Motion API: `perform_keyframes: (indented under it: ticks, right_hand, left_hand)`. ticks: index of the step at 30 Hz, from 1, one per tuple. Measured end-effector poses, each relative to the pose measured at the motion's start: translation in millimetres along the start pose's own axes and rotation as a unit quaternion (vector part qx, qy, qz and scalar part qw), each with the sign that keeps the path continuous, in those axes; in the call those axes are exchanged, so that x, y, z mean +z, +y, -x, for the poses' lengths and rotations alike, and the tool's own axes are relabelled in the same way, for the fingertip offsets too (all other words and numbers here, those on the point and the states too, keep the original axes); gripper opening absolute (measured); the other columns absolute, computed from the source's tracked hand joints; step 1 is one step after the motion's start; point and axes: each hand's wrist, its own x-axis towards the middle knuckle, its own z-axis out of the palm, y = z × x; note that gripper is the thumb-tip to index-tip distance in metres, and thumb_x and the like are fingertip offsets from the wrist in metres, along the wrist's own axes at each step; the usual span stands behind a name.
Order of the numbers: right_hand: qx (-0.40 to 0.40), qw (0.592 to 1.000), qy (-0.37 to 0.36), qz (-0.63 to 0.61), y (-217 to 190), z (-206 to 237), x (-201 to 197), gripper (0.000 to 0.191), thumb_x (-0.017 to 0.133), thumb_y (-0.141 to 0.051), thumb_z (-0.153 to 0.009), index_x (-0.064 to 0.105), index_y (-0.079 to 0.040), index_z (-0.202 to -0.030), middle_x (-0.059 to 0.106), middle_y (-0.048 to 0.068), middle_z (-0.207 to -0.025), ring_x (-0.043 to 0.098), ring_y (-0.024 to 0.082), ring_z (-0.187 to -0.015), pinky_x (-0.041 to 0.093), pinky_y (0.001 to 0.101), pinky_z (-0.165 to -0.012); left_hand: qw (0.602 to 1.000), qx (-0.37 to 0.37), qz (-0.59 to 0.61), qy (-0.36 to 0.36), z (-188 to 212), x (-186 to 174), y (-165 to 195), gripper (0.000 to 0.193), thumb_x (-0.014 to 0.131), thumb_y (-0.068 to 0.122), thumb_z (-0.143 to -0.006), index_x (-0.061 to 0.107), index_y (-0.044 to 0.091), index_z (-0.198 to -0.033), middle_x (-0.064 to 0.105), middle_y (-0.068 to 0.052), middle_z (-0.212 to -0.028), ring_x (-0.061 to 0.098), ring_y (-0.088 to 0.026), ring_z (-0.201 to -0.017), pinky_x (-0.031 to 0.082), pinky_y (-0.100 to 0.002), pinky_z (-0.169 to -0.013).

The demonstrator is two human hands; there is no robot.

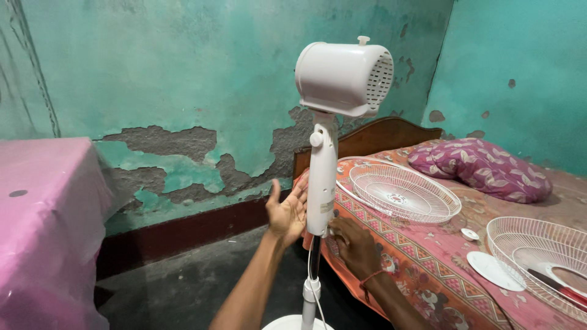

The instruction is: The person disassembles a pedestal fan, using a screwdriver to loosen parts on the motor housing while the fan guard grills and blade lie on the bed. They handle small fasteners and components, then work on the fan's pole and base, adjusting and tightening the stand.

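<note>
White plastic pedestal-fan column stands upright beside patterned orange bedspread, long axis vertical. Left hand open, fingers spread, palm against column's left side. Right hand nearer base, fingers curled at column's lower end; actual grip unclear.

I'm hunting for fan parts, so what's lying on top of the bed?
On the bed lie two white wire fan guards, a round white disc, a small white cap and a purple floral pillow. The bed's far right side is out of frame.
</note>
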Motion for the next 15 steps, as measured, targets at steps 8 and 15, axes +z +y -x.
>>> perform_keyframes:
  ticks: [8, 15]
  right_hand:
    - [0.386, 0.878, -0.035, -0.28, 24, -10, 25, 0.056, 0.059, -0.042, -0.1, 0.073, 0.008, -0.08, 0.07, 0.01, -0.061, 0.067, 0.016, -0.049, 0.057, 0.0322, -0.049]
    - [0.383, 0.887, -0.131, -0.222, 65, -15, 32, 0.073, 0.043, -0.057, -0.103, 0.065, 0.004, -0.068, 0.06, 0.008, -0.05, 0.058, 0.019, -0.039, 0.045, 0.0328, -0.04]
  left_hand:
    - [0.947, -0.026, -0.304, 0.096, -19, -1, -24, 0.1, 0.068, 0.014, -0.069, 0.027, 0.014, -0.16, 0.055, -0.018, -0.131, 0.055, -0.033, -0.12, 0.047, -0.048, -0.104]
    - [0.59, 0.318, -0.739, 0.069, 43, 8, -52, 0.069, 0.075, 0.02, -0.078, 0.047, 0.015, -0.141, 0.031, -0.02, -0.163, 0.027, -0.042, -0.154, 0.025, -0.059, -0.123]
